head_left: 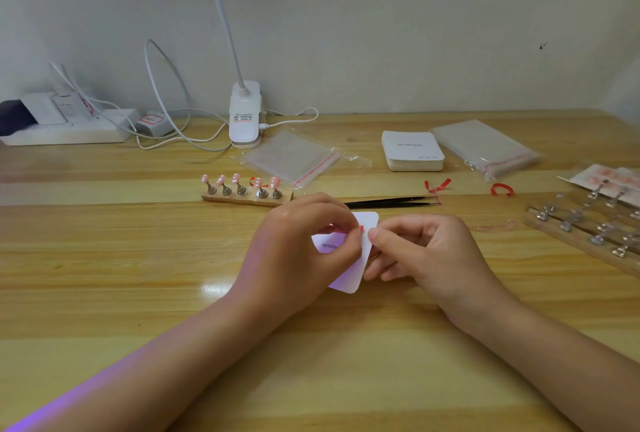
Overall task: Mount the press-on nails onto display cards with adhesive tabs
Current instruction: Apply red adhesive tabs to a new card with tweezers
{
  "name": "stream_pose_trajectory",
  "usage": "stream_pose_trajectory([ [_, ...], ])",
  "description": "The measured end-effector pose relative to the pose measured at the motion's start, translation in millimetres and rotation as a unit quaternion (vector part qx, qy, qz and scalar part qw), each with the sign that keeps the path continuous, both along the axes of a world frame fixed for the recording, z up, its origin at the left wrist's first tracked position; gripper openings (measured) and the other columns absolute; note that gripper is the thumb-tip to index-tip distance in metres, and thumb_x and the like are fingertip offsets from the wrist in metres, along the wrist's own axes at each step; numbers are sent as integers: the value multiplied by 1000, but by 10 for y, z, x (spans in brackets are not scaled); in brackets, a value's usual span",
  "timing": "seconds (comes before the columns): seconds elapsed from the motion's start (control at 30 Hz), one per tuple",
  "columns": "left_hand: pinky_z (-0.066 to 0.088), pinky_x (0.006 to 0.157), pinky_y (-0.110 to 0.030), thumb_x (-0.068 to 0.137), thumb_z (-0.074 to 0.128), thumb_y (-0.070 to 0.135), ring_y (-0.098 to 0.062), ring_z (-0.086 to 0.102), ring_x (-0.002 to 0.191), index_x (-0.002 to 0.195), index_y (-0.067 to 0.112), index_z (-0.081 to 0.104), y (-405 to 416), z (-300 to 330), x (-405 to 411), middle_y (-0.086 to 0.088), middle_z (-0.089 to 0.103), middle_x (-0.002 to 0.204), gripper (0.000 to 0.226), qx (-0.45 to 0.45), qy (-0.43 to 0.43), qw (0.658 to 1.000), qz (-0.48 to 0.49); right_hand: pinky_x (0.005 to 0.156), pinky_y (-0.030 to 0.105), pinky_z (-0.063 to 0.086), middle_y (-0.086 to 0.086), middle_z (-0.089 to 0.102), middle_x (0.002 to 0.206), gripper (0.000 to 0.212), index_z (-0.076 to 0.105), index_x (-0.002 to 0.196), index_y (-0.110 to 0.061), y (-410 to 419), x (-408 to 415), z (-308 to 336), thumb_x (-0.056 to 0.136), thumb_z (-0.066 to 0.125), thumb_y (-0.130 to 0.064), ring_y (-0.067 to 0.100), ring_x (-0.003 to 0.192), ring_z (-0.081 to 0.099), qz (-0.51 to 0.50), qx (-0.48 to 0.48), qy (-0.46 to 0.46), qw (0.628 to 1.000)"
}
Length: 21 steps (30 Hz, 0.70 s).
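Observation:
A white display card (349,275) with rounded corners is held a little above the wooden table, between both hands. My left hand (304,241) grips its left side, fingers curled over the top. My right hand (422,251) pinches the card's right edge with thumb and fingers. A small red bit (361,229) shows on the card between my fingertips. Behind the hands, several pink press-on nails stand on metal pegs in a wooden holder (247,196). Black tweezers (391,203) lie to the right of the holder.
A stack of white cards (412,151) and two clear zip bags (294,157) (485,147) lie further back. Red tape scraps (437,185) (501,189) sit beyond the tweezers. Empty peg holders (588,227) fill the right edge. A clip lamp (244,116) and power strip (69,130) stand by the wall.

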<state>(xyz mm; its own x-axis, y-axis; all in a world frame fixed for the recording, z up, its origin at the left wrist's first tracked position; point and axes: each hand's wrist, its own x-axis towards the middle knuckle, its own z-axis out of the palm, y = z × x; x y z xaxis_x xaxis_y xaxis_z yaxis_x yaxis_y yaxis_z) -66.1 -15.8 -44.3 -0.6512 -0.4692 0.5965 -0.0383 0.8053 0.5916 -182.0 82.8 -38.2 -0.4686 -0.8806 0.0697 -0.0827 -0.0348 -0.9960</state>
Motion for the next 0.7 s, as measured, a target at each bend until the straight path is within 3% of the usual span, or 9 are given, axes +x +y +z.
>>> stream_pose_trajectory([
  [0.3,54,71,-24,76,69,1,-6,62,77,73,8,69,-21,37,18,4,66,77,7,105,-12,994,-28,46,14,47,3,66,54,20,68,67,-7,9,8,-1,84,58,-3,10,49,65,1,0,19,1000],
  [0.37,54,71,-24,77,70,7,-5,61,77,72,11,68,-18,48,13,6,65,75,7,115,-20,993,-23,47,14,47,2,67,54,20,69,68,-8,13,10,0,84,58,-4,10,49,65,4,0,23,1000],
  [0.5,48,63,-10,76,71,19,1,58,72,68,15,65,-14,70,-12,8,62,69,11,147,-26,989,-10,47,15,48,2,67,54,23,70,67,-14,21,25,3,84,58,-5,11,50,66,10,-10,36,999],
  [0.7,48,64,-10,73,69,20,0,60,74,67,21,64,-39,95,-13,11,62,70,9,172,-48,984,-12,48,15,48,2,68,55,24,71,68,-15,19,28,0,85,58,-5,11,51,66,16,-18,47,999],
])
